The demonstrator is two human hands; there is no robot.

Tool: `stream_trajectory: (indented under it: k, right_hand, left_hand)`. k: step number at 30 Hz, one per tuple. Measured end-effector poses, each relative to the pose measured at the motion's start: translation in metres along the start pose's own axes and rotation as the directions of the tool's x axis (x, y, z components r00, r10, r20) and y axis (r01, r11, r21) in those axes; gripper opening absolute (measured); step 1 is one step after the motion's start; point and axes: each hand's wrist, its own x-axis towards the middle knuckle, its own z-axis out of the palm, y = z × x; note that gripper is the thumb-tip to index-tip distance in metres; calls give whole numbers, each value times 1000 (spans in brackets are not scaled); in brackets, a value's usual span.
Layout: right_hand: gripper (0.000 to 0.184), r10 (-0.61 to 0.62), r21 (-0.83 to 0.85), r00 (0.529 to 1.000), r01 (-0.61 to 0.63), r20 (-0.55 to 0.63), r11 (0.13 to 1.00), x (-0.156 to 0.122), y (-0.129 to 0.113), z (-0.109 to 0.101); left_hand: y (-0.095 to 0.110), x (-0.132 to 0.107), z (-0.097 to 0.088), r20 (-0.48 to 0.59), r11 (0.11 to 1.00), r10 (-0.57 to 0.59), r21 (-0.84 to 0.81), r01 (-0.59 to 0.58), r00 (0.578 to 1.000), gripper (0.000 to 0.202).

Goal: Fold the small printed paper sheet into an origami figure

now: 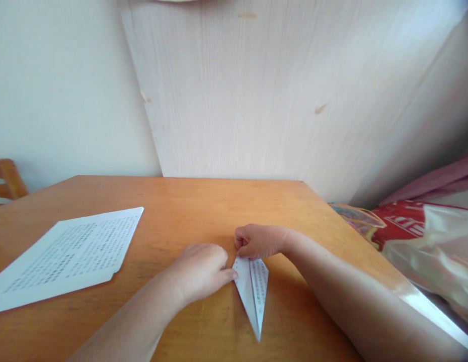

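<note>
A folded white printed paper (254, 294), narrowing to a point toward me, lies on the orange wooden table (188, 206). My left hand (202, 269) rests beside it with fingers curled, a fingertip pressing the paper's left edge. My right hand (258, 241) is curled into a loose fist on the paper's wide far end, pressing it down.
A flat printed sheet (64, 256) lies on the table's left. A wooden chair back (5, 178) shows at far left. Past the table's right edge sit a red and clear plastic bag (426, 236) and a leaning pale wood board (275, 90) against the wall.
</note>
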Motion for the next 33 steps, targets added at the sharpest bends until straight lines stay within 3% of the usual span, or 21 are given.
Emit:
stream_trajectory:
  k: [5, 14, 20, 26, 30, 33]
  right_hand:
    - [22, 3, -25, 1000, -4, -19, 1000, -2, -4, -1]
    - [20, 29, -51, 999, -31, -26, 998, -5, -10, -2]
    - [45, 57, -97, 995, -65, -86, 993, -4, -10, 2]
    - [22, 81, -43, 992, -85, -96, 995, -2, -9, 2]
    - [17, 92, 53, 995, -90, -40, 995, 0, -5, 1]
    - [17, 87, 75, 996, -84, -32, 994, 0, -5, 0]
  left_hand:
    - [-5, 6, -3, 55, 999, -31, -38, 33, 998, 52]
    - [-7, 12, 8, -15, 998, -52, 39, 53, 999, 50]
    - [-6, 11, 4, 21, 998, -51, 24, 51, 998, 50]
    - [-5, 10, 4, 11, 998, -51, 19, 51, 999, 46]
    - [-4, 9, 5, -27, 999, -44, 4, 44, 999, 41]
    - [-1, 7, 6, -80, 1000, 22, -3, -22, 997, 29]
